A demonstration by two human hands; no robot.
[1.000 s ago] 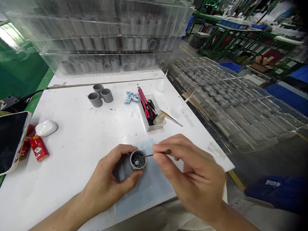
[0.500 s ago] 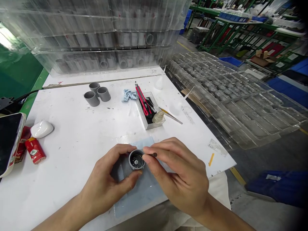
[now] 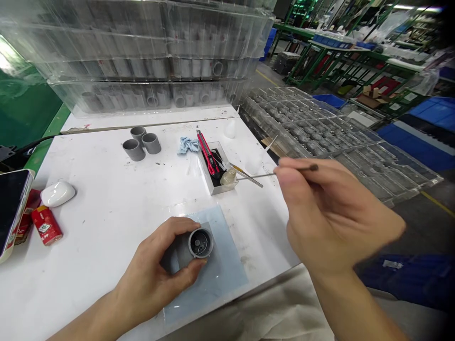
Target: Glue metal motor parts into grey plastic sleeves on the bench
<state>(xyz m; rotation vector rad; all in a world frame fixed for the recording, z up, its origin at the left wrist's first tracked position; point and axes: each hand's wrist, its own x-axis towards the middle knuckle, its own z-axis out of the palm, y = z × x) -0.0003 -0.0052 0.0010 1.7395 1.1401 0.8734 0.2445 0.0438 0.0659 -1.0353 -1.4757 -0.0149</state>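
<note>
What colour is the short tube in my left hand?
The short tube is grey, best seen in the head view.

We hold a short grey plastic cylinder (image 3: 201, 243), open end up with dark parts inside, in our left hand (image 3: 152, 270), and a thin metal pick (image 3: 259, 174) well apart in our right hand (image 3: 337, 218).

Place: factory workshop | green steel racks (image 3: 330, 64) | stacked clear plastic trays (image 3: 142, 61)

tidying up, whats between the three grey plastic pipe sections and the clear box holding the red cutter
A crumpled pale blue cloth lies there, in the head view.
</note>
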